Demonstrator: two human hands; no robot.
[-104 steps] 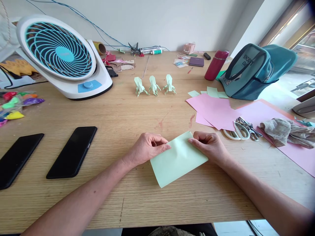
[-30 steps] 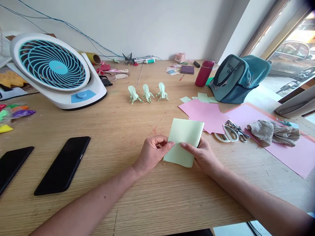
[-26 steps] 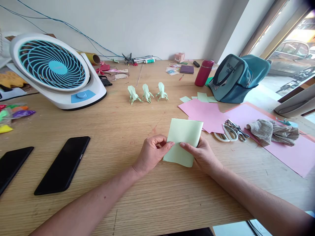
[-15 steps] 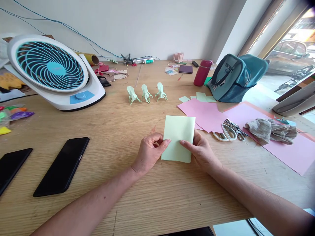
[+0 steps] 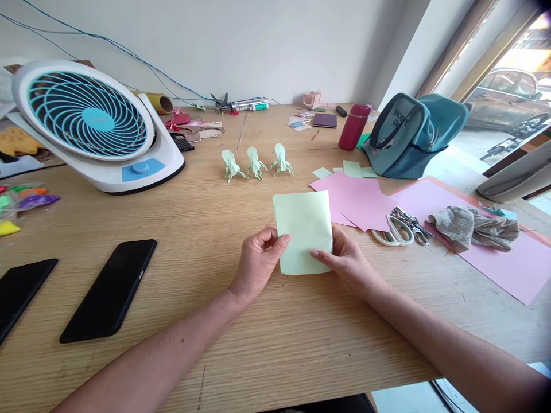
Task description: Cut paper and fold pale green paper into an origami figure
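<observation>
Between my hands is a pale green sheet of paper [image 5: 303, 229], held above the wooden table and slightly tilted. My left hand [image 5: 260, 258] pinches its left edge, thumb on the front face and fingers behind. On the opposite edge, my right hand [image 5: 349, 259] grips it the same way, its thumb lying across the lower right part. The fingers behind the paper are partly hidden. Beyond the sheet stand three folded pale green paper figures with legs, the left one [image 5: 231, 165], the middle one [image 5: 255, 162] and the right one [image 5: 281, 159].
Pink paper [image 5: 359, 201], white-handled scissors [image 5: 394, 232] and a grey cloth [image 5: 471, 228] lie to the right. Behind them stand a red bottle [image 5: 355, 127] and a blue bag [image 5: 413, 137]. At left are a fan [image 5: 97, 117] and a black phone [image 5: 109, 291].
The green paper has shifted a little left and up and now leans the other way. Both hands still hold its edges, and the left thumb sits nearer the paper's edge.
</observation>
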